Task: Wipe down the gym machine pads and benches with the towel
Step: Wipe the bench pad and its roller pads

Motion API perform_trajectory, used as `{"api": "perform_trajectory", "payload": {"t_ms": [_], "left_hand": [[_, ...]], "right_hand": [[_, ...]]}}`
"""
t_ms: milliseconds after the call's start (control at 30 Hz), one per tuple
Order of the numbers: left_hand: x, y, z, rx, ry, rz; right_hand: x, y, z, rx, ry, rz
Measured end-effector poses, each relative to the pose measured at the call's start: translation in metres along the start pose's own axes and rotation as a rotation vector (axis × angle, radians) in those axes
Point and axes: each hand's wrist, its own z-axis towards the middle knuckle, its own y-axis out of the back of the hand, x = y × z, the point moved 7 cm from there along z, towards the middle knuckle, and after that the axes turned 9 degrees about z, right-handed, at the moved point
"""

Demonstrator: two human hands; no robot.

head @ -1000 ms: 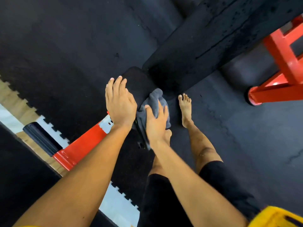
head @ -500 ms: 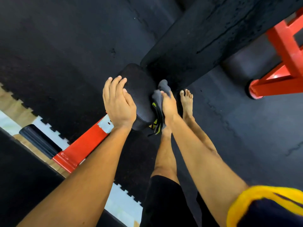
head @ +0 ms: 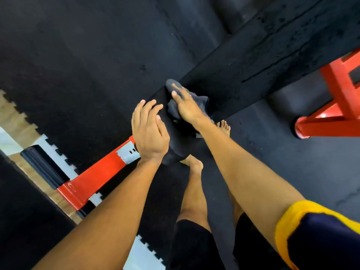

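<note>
A small black seat pad (head: 176, 133) sits at the near end of a long black bench pad (head: 272, 55) that runs up to the right. A grey towel (head: 196, 103) lies bunched where the two pads meet. My right hand (head: 185, 106) presses flat on the towel with straight fingers pointing up-left. My left hand (head: 149, 131) rests on the seat pad's left side, fingers straight and slightly spread. The towel's lower part is hidden under my right hand.
A red steel frame beam (head: 93, 180) runs from under the seat pad to the lower left. Another red frame (head: 335, 114) stands at right. Black rubber floor mats (head: 78, 65) lie all around, with puzzle edges at left. My bare feet (head: 224, 127) stand beside the bench.
My right hand has slid the towel from the seat pad's right edge up onto its far end, by the long pad. My left hand stays on the seat pad's left side.
</note>
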Motion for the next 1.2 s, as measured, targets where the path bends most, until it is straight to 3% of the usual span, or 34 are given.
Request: {"api": "perform_trajectory", "payload": {"t_ms": [167, 267, 400, 500, 700, 800, 900, 967, 1067, 1200], "left_hand": [[-0.001, 0.003, 0.000, -0.005, -0.012, -0.026], [0.000, 0.003, 0.000, -0.004, -0.013, -0.039], [-0.001, 0.004, 0.000, 0.009, -0.004, -0.046], [0.000, 0.005, 0.001, 0.020, 0.003, -0.069], [0.003, 0.004, 0.000, -0.010, 0.021, -0.120], [0.005, 0.004, 0.004, -0.027, 0.015, -0.141], [0.006, 0.004, 0.004, -0.026, 0.011, -0.145], [0.004, 0.005, 0.003, -0.023, 0.007, -0.148], [0.005, 0.008, 0.005, -0.022, 0.029, -0.133], [0.002, 0.010, 0.003, -0.010, 0.050, -0.091]], "right_hand": [[-0.005, -0.004, -0.093, 0.109, 0.274, -0.027], [-0.025, 0.007, -0.060, 0.067, 0.167, -0.159], [0.008, 0.004, 0.021, 0.067, 0.050, -0.089], [0.039, -0.013, 0.032, 0.122, 0.110, -0.174], [0.064, -0.033, 0.002, 0.396, 0.352, -0.443], [0.067, -0.031, 0.035, 0.352, 0.279, -0.527], [0.048, -0.026, 0.073, 0.298, -0.034, -0.312], [0.034, -0.019, 0.089, 0.245, -0.089, -0.321], [0.061, -0.032, 0.047, 0.256, 0.076, -0.480], [0.066, -0.038, 0.007, 0.354, 0.333, -0.442]]}}
